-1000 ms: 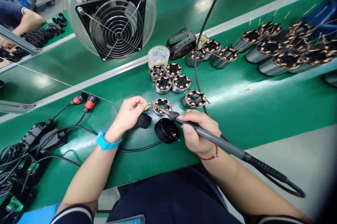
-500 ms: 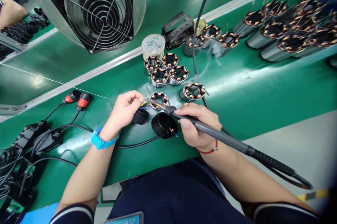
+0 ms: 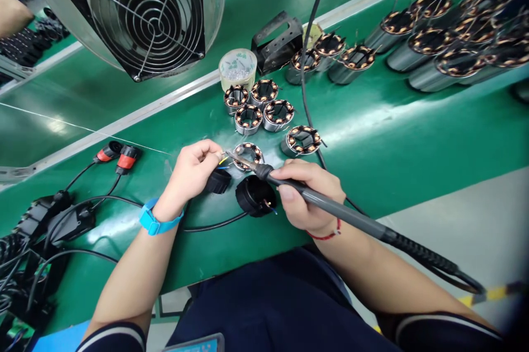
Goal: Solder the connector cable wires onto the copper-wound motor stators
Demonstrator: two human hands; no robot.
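Observation:
My left hand (image 3: 196, 167), with a blue wristband, pinches a thin wire at its fingertips; exactly which strand is hard to make out. Just below those fingertips, yellow and blue wire ends (image 3: 223, 161) show. My right hand (image 3: 312, 192) grips a soldering iron (image 3: 330, 206), whose tip reaches left to the wire at my left fingertips. Beneath the tip stands a motor stator (image 3: 248, 157) with copper windings. A black round cap (image 3: 219, 181) lies under my left hand. In front of the stator, a black cup-shaped housing (image 3: 254, 198) on a cable has wire ends sticking out.
Several small stators (image 3: 248, 119) stand behind, near a tape roll (image 3: 238, 68) and a black metal bracket (image 3: 278, 43). Larger stators (image 3: 430, 46) fill the right rear. A fan (image 3: 155, 24) hangs at upper left. Cabled connectors (image 3: 126, 160) lie left. Another person's arm shows far left.
The view has shifted slightly, so most things sit a little further left. Both hands keep their grips, and the iron's tip stays by my left fingertips.

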